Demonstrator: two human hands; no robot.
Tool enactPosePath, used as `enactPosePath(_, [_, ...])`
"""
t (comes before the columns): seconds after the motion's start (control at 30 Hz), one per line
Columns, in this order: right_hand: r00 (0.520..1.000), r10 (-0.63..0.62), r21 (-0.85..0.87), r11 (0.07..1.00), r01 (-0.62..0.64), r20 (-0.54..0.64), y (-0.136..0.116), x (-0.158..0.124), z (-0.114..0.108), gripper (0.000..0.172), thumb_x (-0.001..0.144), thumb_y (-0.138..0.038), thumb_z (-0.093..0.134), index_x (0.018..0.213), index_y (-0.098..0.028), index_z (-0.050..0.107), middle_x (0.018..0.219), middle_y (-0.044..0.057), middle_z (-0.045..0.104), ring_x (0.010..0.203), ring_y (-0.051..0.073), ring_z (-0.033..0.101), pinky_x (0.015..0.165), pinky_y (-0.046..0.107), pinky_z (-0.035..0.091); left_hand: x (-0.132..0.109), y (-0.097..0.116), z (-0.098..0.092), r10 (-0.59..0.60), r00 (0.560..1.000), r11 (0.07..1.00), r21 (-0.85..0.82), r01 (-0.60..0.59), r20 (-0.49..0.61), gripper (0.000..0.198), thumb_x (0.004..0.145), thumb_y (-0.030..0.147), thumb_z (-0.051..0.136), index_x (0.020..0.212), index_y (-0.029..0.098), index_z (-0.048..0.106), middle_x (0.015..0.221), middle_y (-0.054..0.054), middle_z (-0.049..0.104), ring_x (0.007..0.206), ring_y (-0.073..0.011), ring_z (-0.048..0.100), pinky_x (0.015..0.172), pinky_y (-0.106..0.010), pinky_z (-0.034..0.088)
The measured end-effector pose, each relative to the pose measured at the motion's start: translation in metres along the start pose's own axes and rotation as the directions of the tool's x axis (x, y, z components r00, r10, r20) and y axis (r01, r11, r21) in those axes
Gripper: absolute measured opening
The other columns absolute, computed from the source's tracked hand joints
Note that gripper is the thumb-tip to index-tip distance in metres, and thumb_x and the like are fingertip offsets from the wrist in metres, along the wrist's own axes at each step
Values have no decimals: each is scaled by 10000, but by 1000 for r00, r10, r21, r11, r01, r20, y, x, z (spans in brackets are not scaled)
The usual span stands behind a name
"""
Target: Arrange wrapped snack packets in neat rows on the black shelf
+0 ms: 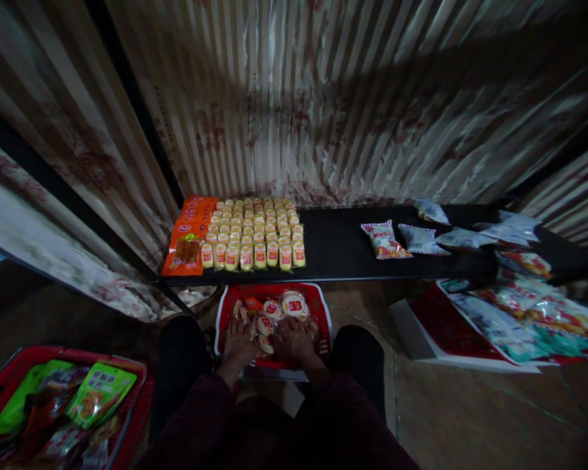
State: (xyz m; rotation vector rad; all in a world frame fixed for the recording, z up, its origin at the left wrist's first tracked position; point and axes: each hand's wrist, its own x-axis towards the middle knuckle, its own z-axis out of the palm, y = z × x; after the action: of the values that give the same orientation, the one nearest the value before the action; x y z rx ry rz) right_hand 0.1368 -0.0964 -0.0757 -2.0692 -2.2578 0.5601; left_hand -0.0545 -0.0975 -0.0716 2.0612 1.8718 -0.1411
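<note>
In the head view, a red basket with a white rim [326, 307] sits between my knees, holding several round wrapped snack cakes [294, 305] with red-and-white labels. My left hand [240, 343] lies over the packets at the left side of the basket, its fingers spread. On the right side, my right hand [294, 339] rests across more of these packets with its fingers stretched out. What lies beneath both palms is hidden. An orange packet [253, 304] shows among the round ones near the basket's back.
A black shelf [330, 251] carries tight rows of small yellow wrapped cakes [259, 256], orange snack bags [189, 238] and scattered chip-like bags [386, 240]. A bag-filled basket [431, 326] stands right; another red basket [140, 385] stands lower left. A striped curtain [294, 98] hangs behind.
</note>
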Motion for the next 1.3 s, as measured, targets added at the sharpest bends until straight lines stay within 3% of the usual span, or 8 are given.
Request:
enactPosePath(0.23, [999,-21,44,999,19,31,7,-5,-1,469,882,-482,478,1285,-259,566,1427,82,484,1333,303,363,1105,484,199,-7,-1,6,3,999,1000,2,-3,38,787,743,522,563,1419,141,434,1513,-128,361,1448,-320,183,1194,-436,94])
enactPosePath(0.43, [998,12,20,1000,-13,69,28,-11,-6,474,892,-455,444,1324,-283,535,1459,67,455,1368,296,323,1131,529,78,-10,13,8,-21,997,999,-37,24,81,697,777,423,502,1431,194,423,1539,-62,325,1463,-292,132,1194,-437,82])
enactPosePath(0.7, [995,29,-33,999,-26,95,48,-11,-8,520,898,-425,413,1357,-201,508,1461,112,452,1374,311,324,1126,508,105,-9,31,12,-64,990,994,-80,74,122,755,763,485,514,1455,218,374,1545,-56,313,1460,-319,125,1177,-486,119])
enactPosePath(1.0, [995,50,-64,997,-45,88,42,-9,-4,526,878,-437,436,1337,-198,529,1440,112,475,1352,311,361,1131,483,144,-14,33,5,-20,999,996,-90,24,50,742,776,474,523,1457,222,371,1543,-67,308,1447,-327,182,1178,-489,130])
enactPosePath(1.13, [991,45,-42,998,-40,126,42,1,-4,478,860,-366,442,1284,-191,578,1408,111,511,1320,321,396,1096,481,225,-8,27,18,9,996,998,-63,-3,94,652,848,446,436,1440,173,407,1532,-83,320,1447,-314,189,1194,-444,123])
enactPosePath(1.2, [981,48,-15,999,-45,186,46,6,-5,480,881,-345,392,1298,-190,570,1400,119,519,1306,327,417,1070,483,265,-5,25,27,-3,998,999,-49,6,58,670,840,476,450,1439,179,410,1521,-83,343,1449,-328,175,1196,-460,115])
enactPosePath(1.3, [977,28,-5,1000,-28,211,55,8,-10,481,889,-284,349,1310,-201,567,1441,107,479,1321,327,405,1096,499,222,-2,25,31,-17,1000,999,-37,18,18,657,822,452,493,1431,212,428,1515,-52,362,1445,-338,182,1201,-465,114])
